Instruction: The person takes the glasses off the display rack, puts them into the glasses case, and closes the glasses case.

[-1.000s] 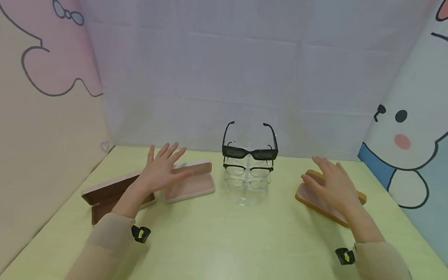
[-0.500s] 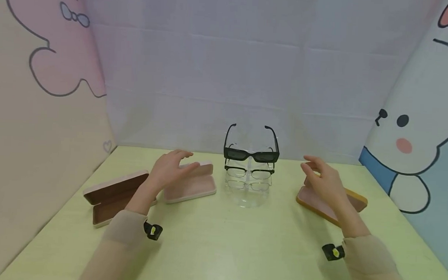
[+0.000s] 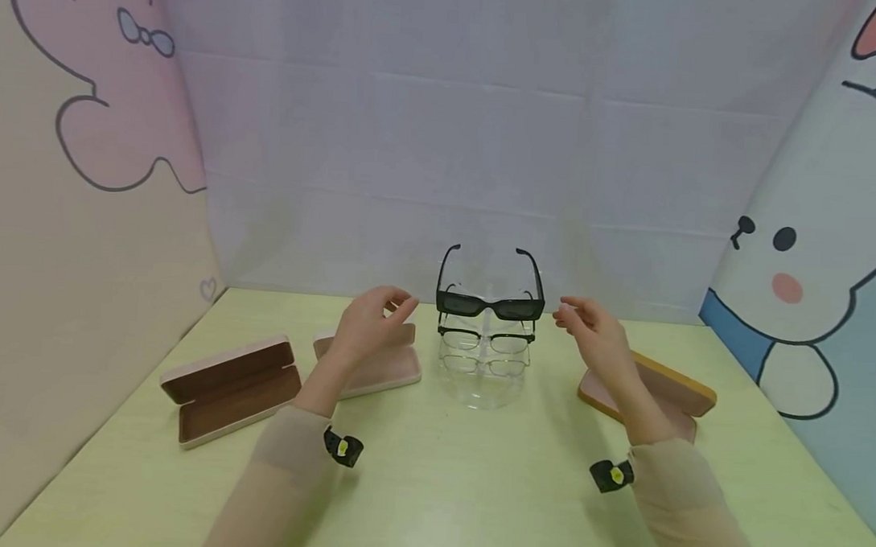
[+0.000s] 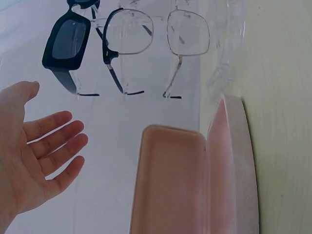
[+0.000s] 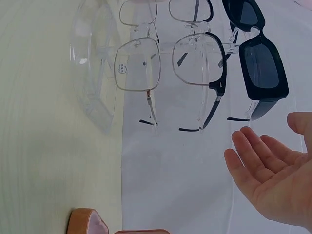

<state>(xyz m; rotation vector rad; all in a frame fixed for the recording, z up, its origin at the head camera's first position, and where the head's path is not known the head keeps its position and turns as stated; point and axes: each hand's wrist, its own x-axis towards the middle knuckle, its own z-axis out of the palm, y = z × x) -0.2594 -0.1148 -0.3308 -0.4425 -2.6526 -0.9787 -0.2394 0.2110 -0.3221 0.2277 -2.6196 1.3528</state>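
Note:
A clear display stand (image 3: 480, 397) holds three pairs of glasses one above another. Black sunglasses (image 3: 462, 305) are at the top, black half-rim glasses (image 3: 506, 340) in the middle, thin metal-rim glasses (image 3: 505, 368) at the bottom. My left hand (image 3: 371, 323) hovers left of the sunglasses, above a pink glasses case (image 3: 387, 368), with its fingers loosely bent and nothing held. On the other side, my right hand (image 3: 601, 337) is near the sunglasses' right end, also holding nothing. In both wrist views a gap shows between the fingers and the sunglasses.
An open white case with brown lining (image 3: 238, 399) lies at the left. An open orange case with pink lining (image 3: 673, 382) lies at the right, partly behind my right forearm. A white cloth backdrop (image 3: 413, 144) stands behind the table (image 3: 445, 483).
Both hands have moved inward toward the sunglasses from over the cases, and their spread fingers have drawn together and bent. Glasses, stand and cases stay in place.

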